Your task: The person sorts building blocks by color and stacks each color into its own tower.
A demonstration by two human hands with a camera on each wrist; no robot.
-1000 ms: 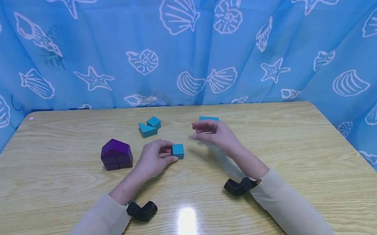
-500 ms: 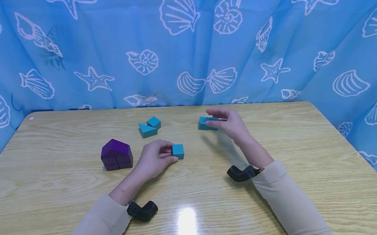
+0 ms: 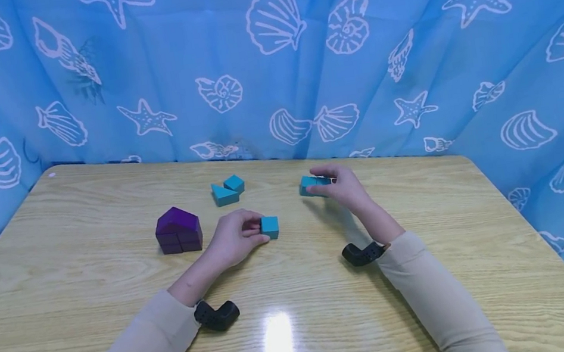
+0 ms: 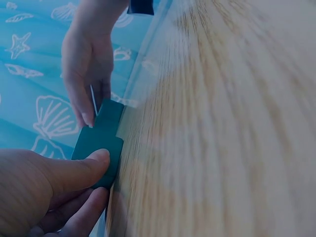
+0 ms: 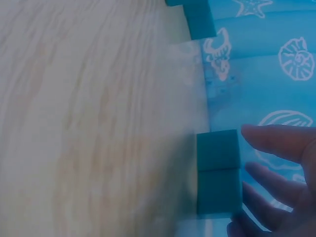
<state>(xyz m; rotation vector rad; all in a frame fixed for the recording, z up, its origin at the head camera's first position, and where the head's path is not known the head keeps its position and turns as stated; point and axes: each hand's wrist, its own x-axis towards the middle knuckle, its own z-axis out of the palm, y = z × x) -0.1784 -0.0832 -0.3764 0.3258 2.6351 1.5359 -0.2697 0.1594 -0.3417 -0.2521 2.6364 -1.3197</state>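
My left hand (image 3: 236, 237) pinches a small blue cube (image 3: 270, 227) on the table, thumb on the near side. In the left wrist view the thumb (image 4: 101, 157) lies against the blue cube (image 4: 114, 148). Farther back and to the right, my right hand (image 3: 345, 188) reaches around two blue blocks (image 3: 308, 183) that sit side by side. The right wrist view shows its thumb (image 5: 266, 140) just off the upper block (image 5: 217, 149), with a small gap. The other fingers are beside the lower block (image 5: 219, 192); whether they touch it is unclear.
Left of the left hand stands a purple block stack (image 3: 178, 231) with a peaked top. A blue triangular block (image 3: 225, 195) and another blue block (image 3: 234, 184) lie near the back. A blue shell-print curtain (image 3: 243, 55) hangs behind the wooden table (image 3: 102, 207).
My right hand has moved back and to the right, then settled around the two blue blocks. The left hand keeps its hold on the cube. The head view has shifted slightly.
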